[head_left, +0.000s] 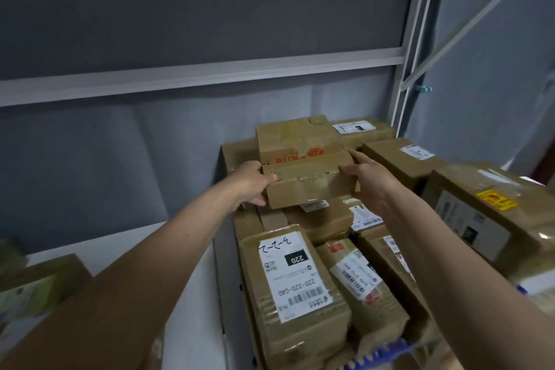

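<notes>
Head view. Parcels (295, 282) are stacked tightly on the right of a shelf (99, 246), most with labels upward, presumably for reading. On top of the far part of the stack, a box (300, 156) is held level at both near corners, probably so that it can be moved squarely. It is gripped by the left hand (250, 186), thumb on top and fingers curled beneath, and by the right hand (368, 182), thumb on the near face and fingers pressed together along the right side.
</notes>
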The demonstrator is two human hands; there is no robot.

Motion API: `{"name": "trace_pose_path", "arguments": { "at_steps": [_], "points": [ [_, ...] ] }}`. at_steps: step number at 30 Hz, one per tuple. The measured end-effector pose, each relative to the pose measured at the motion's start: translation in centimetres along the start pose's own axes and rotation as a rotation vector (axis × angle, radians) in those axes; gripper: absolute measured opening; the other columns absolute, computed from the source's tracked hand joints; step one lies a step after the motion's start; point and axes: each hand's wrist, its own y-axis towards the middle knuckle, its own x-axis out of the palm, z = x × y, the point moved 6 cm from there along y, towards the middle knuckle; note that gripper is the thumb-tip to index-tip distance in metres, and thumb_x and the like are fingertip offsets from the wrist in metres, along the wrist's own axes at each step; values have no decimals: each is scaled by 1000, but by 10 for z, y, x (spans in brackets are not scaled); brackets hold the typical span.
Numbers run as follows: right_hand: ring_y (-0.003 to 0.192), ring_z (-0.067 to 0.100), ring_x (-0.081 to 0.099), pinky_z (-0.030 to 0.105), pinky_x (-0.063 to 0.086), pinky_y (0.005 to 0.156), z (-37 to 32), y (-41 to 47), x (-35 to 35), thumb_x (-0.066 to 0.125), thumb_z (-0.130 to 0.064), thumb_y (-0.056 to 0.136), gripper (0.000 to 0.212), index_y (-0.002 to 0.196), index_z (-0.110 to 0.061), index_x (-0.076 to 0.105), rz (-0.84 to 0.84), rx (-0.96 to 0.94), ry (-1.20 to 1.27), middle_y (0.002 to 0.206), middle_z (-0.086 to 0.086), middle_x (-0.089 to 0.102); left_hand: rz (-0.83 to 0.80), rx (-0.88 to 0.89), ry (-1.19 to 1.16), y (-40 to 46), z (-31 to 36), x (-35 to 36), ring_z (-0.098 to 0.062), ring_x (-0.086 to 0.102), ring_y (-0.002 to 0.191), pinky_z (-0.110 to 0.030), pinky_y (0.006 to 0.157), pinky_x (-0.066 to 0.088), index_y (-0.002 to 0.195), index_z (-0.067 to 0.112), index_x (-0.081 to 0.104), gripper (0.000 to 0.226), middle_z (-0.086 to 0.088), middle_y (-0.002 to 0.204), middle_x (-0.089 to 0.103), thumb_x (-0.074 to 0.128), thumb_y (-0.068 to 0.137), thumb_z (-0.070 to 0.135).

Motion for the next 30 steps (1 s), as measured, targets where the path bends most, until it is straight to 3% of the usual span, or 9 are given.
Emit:
{"name": "trace_pose_path", "arguments": {
  "at_steps": [2,5,9,13,17,19,22,26,30],
  "points": [
    [110,24,52,44,41,102,8,6,-16,45,-7,97,48,142,-26,41,3,31,-2,116,1,58,-13,-27,1,5,3,19,-29,66,97,-34,85,56,130,11,50,35,-8,129,58,52,98,25],
    [101,21,54,43,44,98,20,14,-32,44,-6,97,47,140,-25,43,6,81,12,120,4,57,-25,-72,-3,10,5,43,-30,65,98,-32,81,56,132,8,48,37,-11,130,57,51,99,23],
    [87,15,52,31,43,75,32,23,-48,44,-5,98,47,140,-25,43,18,119,-12,119,4,55,-22,-128,1,15,4,64,-29,65,96,-30,79,56,134,7,46,40,-13,131,56,52,98,23],
    [77,12,51,35,38,84,44,32,-62,42,-5,98,45,139,-23,43,22,158,-25,94,-2,57,-10,-179,43,19,3,79,-28,67,100,-28,80,57,141,5,39,48,-16,133,55,52,98,25],
    [77,12,53,28,43,66,47,38,-71,43,-4,98,47,141,-22,40,24,165,-1,95,-2,58,-14,-197,52,25,8,89,-29,66,100,-27,77,57,142,4,36,52,-18,132,55,52,98,26],
    [91,21,59,37,51,79,43,46,-82,46,-6,96,48,141,-21,41,59,122,-18,108,5,61,-24,-180,24,30,16,97,-30,67,100,-29,80,57,139,5,41,46,-18,129,57,52,99,25],
    [113,30,55,47,46,101,27,59,-102,48,-5,92,53,143,-20,40,149,28,-95,129,12,56,-42,-152,-51,43,29,114,-27,68,92,-31,82,57,136,7,45,41,-18,124,60,52,98,23],
    [116,28,53,42,49,95,6,66,-120,49,-1,88,59,144,-18,37,231,-77,-115,133,7,50,-96,-167,-181,59,41,141,-31,66,100,-31,83,56,137,4,44,43,-20,128,57,54,97,16],
    [121,31,49,48,43,103,5,78,-133,50,-5,85,57,140,-20,41,276,-88,-191,136,10,48,-113,-188,-233,71,46,159,-33,65,104,-32,85,56,137,2,43,42,-18,132,54,53,98,15]
  ]
}}
